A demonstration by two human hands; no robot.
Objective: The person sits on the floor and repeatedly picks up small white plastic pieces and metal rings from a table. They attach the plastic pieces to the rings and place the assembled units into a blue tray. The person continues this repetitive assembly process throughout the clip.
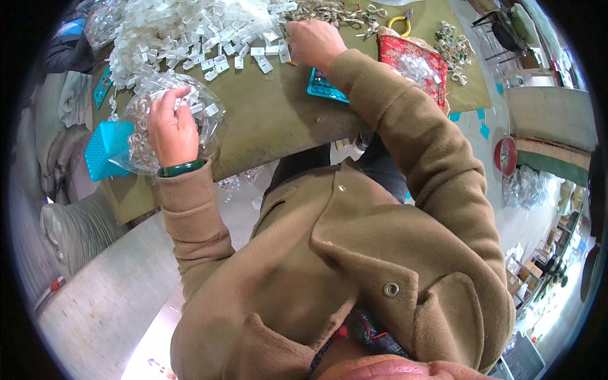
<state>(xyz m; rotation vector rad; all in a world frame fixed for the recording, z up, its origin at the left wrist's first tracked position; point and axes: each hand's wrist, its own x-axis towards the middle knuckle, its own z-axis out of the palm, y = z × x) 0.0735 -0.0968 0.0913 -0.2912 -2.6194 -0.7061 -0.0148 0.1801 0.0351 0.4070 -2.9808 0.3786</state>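
Observation:
My left hand [172, 132], with a green bangle [180, 168] at the wrist, is in the mouth of a clear plastic bag [212, 104]. Its fingers are curled around a small white plastic piece among others in the bag. My right hand [311, 44] reaches to the front edge of a heap of small white plastic pieces [190, 28]. The fingers there are bent and closed downward, and what they hold is hidden. Beside them lies a tangle of metal chains [326, 11].
A blue basket [104, 151] stands by the bag. Under my right forearm is a blue tray [325, 88]. Farther right are yellow-handled pliers [400, 25], a red patterned pouch [405, 47] with clear packets on it and a pile of metal jewellery [453, 47]. The green-brown table [272, 120] ends before my body.

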